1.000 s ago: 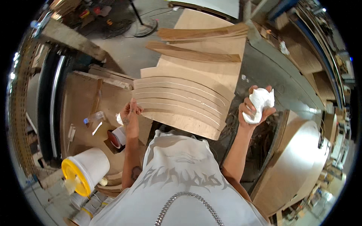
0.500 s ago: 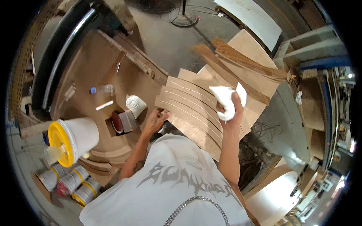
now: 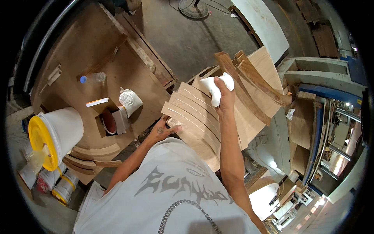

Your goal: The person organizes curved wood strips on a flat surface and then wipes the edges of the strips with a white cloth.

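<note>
A row of curved wooden strips (image 3: pixel 194 117) lies side by side in front of me, with thin white lines of what looks like glue along several of them. At their left ends is my left hand (image 3: pixel 163 129), thumb over the nearest wood and fingers wrapped around the end. My right hand (image 3: pixel 226 93) is closed around a soft white squeeze bag (image 3: pixel 211 86) above the far part of the row. Its tip points down toward the strips; whether it touches them I cannot tell. Darker curved wood pieces (image 3: pixel 243 87) rest on a pale board (image 3: pixel 265 62) beyond my right hand.
On the brown worktable (image 3: pixel 132 58) at left stand a clear bottle (image 3: pixel 95 78), a white bag (image 3: pixel 130 102) and an open carton (image 3: pixel 113 121). A white bucket (image 3: pixel 68 130) with a yellow lid sits nearer. A round stand base (image 3: pixel 194 9) is on the floor beyond.
My right hand has moved left and away from me with the squeeze bag, now tilted differently. My left hand has its thumb further over the strip ends. The whole view has shifted.
</note>
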A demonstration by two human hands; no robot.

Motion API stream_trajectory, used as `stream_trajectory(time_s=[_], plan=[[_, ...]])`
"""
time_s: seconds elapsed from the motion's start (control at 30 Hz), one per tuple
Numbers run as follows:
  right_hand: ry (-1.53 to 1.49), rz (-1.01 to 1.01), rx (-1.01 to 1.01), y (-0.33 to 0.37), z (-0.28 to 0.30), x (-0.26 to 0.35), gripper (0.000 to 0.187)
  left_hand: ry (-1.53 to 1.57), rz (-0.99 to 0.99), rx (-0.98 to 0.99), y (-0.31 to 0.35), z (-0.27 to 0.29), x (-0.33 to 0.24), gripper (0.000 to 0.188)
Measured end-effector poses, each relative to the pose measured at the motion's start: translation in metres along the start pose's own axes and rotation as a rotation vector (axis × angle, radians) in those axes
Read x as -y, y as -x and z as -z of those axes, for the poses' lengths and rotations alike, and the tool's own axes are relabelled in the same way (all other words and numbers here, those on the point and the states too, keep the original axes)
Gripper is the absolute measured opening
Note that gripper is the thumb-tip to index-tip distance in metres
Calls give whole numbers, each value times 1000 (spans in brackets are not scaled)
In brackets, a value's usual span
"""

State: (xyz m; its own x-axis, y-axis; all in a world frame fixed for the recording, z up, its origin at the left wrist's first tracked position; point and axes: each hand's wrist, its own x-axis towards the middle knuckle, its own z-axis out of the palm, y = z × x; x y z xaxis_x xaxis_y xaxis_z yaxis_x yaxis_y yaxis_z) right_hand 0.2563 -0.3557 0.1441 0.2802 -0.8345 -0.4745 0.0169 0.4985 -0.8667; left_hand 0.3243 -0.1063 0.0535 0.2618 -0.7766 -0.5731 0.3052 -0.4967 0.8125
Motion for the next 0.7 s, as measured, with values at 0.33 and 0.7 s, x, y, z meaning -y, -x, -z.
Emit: stream_trajectory(time_s=[0.33, 0.7], plan=[[61, -63, 12, -7, 5, -8, 28, 233, 124, 134, -7, 7, -5, 93], [76, -11, -54, -3, 5, -9, 27, 204, 149, 96, -17, 5, 29, 70]])
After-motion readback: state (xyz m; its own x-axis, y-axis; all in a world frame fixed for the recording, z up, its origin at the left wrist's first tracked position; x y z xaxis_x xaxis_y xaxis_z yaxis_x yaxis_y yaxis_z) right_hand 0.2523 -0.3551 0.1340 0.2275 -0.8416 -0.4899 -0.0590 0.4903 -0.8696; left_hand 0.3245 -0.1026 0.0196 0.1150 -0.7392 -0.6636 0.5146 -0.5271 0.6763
